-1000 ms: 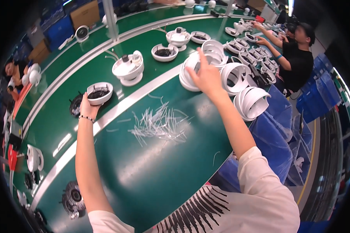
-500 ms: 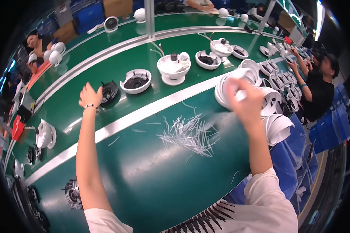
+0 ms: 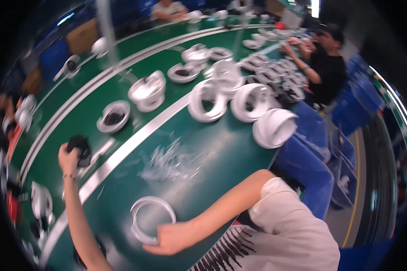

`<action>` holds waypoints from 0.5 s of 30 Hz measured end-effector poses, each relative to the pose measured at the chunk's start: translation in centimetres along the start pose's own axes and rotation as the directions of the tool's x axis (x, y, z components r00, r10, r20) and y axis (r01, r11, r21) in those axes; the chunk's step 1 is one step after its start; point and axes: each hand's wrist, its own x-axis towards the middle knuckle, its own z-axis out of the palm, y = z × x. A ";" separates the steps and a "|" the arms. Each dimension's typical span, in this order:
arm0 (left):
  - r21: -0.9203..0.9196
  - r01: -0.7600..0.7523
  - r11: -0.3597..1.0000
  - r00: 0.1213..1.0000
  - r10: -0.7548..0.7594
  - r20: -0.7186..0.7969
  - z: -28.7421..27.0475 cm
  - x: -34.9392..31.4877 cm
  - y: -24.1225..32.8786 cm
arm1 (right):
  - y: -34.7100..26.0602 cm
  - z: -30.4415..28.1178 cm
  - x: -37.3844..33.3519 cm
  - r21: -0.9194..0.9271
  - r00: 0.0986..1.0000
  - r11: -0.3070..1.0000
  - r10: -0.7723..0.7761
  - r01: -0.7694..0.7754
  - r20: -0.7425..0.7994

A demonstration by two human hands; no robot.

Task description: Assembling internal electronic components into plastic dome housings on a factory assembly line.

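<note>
My left hand (image 3: 68,159) is closed on the edge of a black round part (image 3: 79,150), tilted up above the green conveyor and blurred by motion. Low over the near green tabletop, my right hand (image 3: 169,238) grips the rim of a white plastic ring (image 3: 152,199) with a notch in its left side. Through the ring the green surface shows. Beyond it lies a loose pile of thin clear strips (image 3: 169,162). A white bowl-shaped shell (image 3: 105,126) with a black part inside rests on the conveyor, right of my left hand.
Stacked white rings (image 3: 275,128) stand at the table's right end, beside blue bins (image 3: 309,158). A white domed assembly (image 3: 147,90) with wires sits on the conveyor (image 3: 83,119). A metal rail (image 3: 108,160) divides conveyor from tabletop. A co-worker (image 3: 325,58) in black works at the far right.
My right hand has come from the stacks down to the near tabletop with a white ring. My left hand has taken hold of the black round part. The view has swung right.
</note>
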 end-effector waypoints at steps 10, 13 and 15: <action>-0.850 0.419 0.320 0.902 -0.251 0.351 -5.1 -20.5 10.4 | 0.5 -2.7 2.9 0.101 0.757 0.806 0.494 -0.583 0.428; -0.916 0.277 0.290 0.957 -0.172 0.235 -5.3 -22.8 11.7 | 0.2 -2.4 2.3 0.080 0.752 0.793 0.533 -0.604 0.387; -0.939 0.231 0.254 0.969 -0.148 0.198 -4.8 -23.8 12.0 | 0.8 -3.3 1.5 0.142 0.702 0.707 0.618 -0.693 0.354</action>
